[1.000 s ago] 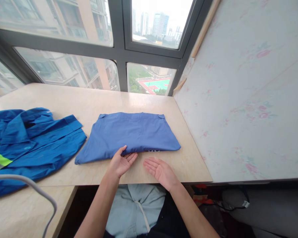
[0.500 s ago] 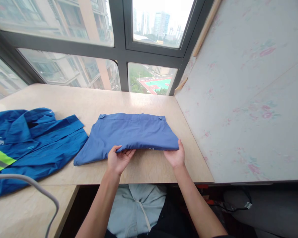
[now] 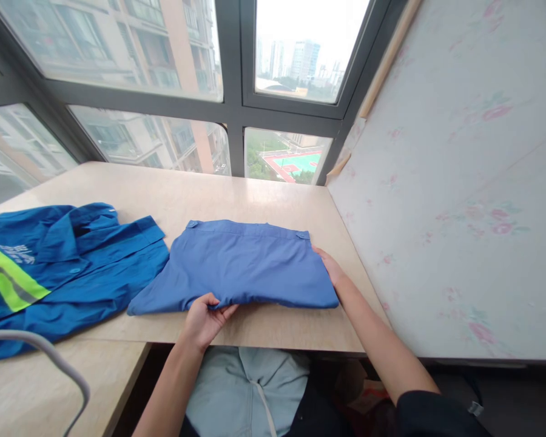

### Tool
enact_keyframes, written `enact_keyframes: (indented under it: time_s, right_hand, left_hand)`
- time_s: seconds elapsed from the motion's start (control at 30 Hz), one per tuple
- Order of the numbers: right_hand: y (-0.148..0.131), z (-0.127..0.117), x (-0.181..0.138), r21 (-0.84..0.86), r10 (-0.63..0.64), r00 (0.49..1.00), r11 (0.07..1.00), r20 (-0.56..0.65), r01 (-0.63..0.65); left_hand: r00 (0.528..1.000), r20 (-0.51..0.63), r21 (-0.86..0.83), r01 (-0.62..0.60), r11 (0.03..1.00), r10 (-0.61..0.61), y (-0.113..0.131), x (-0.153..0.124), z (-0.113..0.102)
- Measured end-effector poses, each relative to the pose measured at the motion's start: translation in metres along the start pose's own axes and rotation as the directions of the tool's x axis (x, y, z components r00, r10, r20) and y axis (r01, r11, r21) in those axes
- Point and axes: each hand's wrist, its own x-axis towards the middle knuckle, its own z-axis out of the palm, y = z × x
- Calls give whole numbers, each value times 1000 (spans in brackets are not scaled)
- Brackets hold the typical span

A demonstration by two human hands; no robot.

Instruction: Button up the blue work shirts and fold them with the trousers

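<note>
A folded light-blue garment (image 3: pixel 241 267) lies flat on the pale wooden table (image 3: pixel 255 197). My left hand (image 3: pixel 202 318) pinches its near edge around the middle, thumb on top and fingers under the cloth. My right hand (image 3: pixel 330 267) rests against the garment's right side, its fingers slid under the fabric and mostly hidden.
A darker blue work jacket (image 3: pixel 59 273) with a yellow reflective stripe lies spread at the table's left. A grey curved tube (image 3: pixel 40 358) crosses the near left corner. A floral-papered wall (image 3: pixel 459 182) bounds the table on the right, and windows stand behind.
My right hand went from open and palm-up in front of the garment to its right near corner, then up along its right side. My left hand kept hold of the near edge.
</note>
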Motion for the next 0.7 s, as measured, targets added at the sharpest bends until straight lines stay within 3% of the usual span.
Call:
enact_keyframes:
  time_s: [0.2,0.3,0.43,0.7]
  right_hand:
    - [-27,5,42,-212,9,995,977,-97,-29]
    - [-31,4,51,-258,-12,993,966,-119,-19]
    - [-35,0,54,-298,-100,984,953,-149,52]
    - [-43,-15,44,-386,-263,930,910,-255,151]
  left_hand:
    - [999,35,43,3,999,-5,-4,-7,-12]
    - [991,55,-67,-116,991,120,-3,-10,-12]
    - [950,-77,-191,-311,931,302,8,-8,-16]
    - [927,-237,-221,-344,913,292,30,5,-28]
